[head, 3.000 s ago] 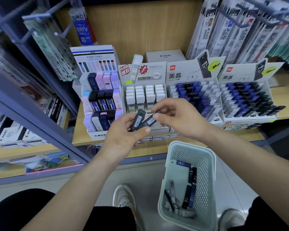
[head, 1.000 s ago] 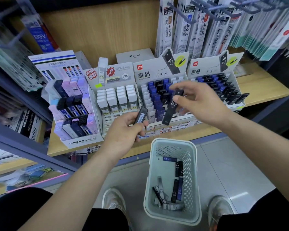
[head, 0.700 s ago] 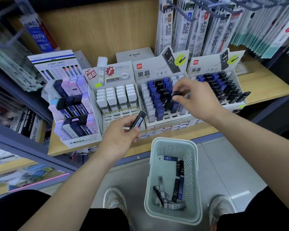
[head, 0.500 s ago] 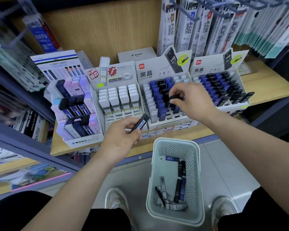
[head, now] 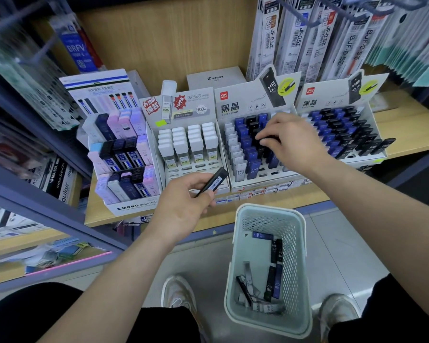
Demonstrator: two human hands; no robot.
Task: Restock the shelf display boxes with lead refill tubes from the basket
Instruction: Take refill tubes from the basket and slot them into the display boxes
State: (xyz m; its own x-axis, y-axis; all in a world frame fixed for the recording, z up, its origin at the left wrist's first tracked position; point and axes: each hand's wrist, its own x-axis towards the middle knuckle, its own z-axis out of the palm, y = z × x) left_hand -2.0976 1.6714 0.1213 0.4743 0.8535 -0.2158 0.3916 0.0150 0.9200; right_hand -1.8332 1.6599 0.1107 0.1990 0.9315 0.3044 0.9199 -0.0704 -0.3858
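Two hands: left hand pinches black tube; right hand pinches second tube amid crowded display box; basket below.

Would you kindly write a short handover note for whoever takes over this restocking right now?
Left hand: holds one black tube in front of the shelf boxes.
Right hand: pinches a second tube, seating it in the left Deli box.
Basket: on the floor, with several loose tubes inside.
Done: the left Deli box and the right Deli box look largely filled.
Left: seat the second tube, place the black tube, fill the empty front slots, and empty the basket.
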